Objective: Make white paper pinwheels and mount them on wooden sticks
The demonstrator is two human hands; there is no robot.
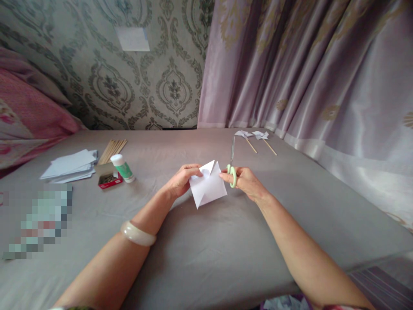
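A square sheet of white paper [210, 189] with cut slits is held up in front of me, its upper corners standing apart. My left hand [183, 178] grips its left side, the thumb lying on the front. My right hand [247, 181] carries scissors [231, 170] with pale green handles. Their loops sit around its fingers and the blades point away from me. The fingertips of that hand are at the paper's right edge; whether they pinch it I cannot tell. A pale bangle [138, 234] circles my left wrist.
To the left are a stack of white paper [69, 165], wooden sticks [112, 150], a small red box [109, 180] with small items and a glue stick [123, 168]. Two paper pinwheels [260, 135] lie at the back right. A pixelated item [45, 221] lies front left.
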